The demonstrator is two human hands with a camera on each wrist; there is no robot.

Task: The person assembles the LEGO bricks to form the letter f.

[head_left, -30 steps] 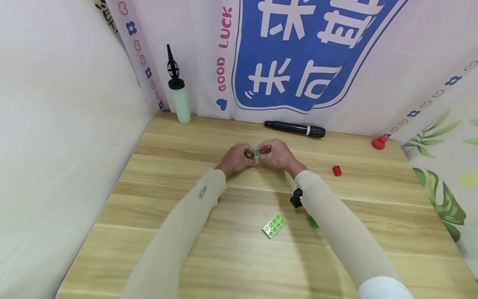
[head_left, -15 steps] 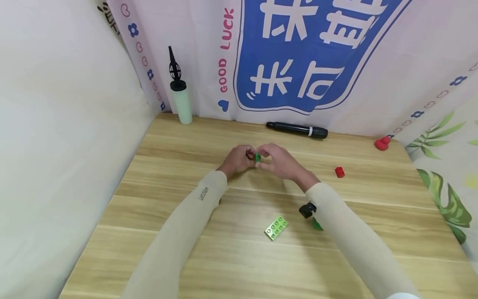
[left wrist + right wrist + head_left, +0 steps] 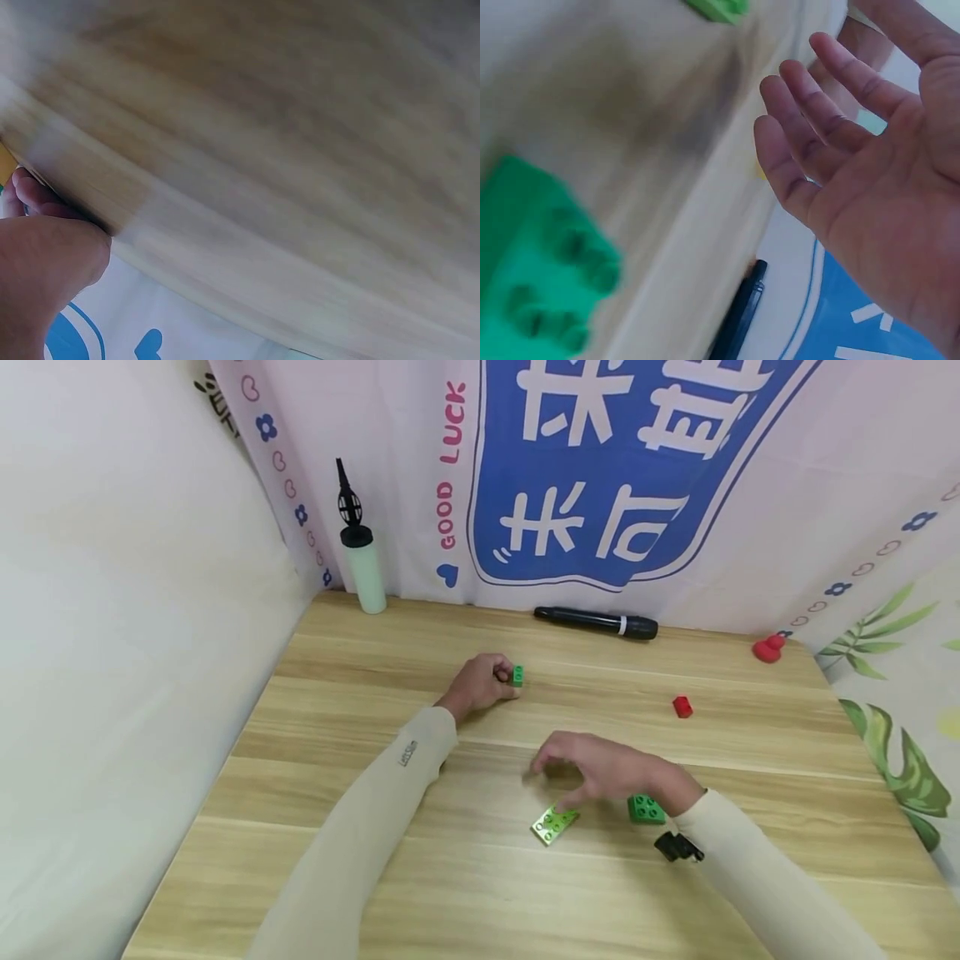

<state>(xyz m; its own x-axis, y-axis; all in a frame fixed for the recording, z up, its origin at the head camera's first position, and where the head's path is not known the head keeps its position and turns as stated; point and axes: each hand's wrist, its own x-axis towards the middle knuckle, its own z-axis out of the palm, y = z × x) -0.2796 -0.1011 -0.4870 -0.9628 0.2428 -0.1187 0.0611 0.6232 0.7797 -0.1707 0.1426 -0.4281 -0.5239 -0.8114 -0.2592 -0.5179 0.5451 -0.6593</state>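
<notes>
Wood-grain table [image 3: 322, 843], printed cloth backdrop [image 3: 420, 468] behind it.

Head view: left hand [image 3: 480, 682] is grasping a small green block [image 3: 518, 675] between thumb and fingers, on the table's far half. Right hand [image 3: 600, 766] is released, nothing in it, fingers spread and bent. Its thumb overlaps the light-green plate [image 3: 551, 828]; can't tell if it touches. Green block with four studs in sight [image 3: 647, 810] sits just under the right wrist; red block [image 3: 682, 707] lies beyond that hand, off to its right. Progress, my read: one piece in hand, plate and the other two blocks lying separate, so joining them to anything isn't done. Held block: bright green, two studs visible on its upper face, looks clean-edged and squared up.

Left wrist view: hand cut off at the edge, fingers bent. Yellow patch [image 3: 6, 162] past the fingertips; can't tell whether it's attached to the held block.

Right wrist view: bare palm, confirms no grip. Four-stud block well apart from the fingers, blurred, chunky, plain green. Only a corner of the plate is in frame.
</notes>
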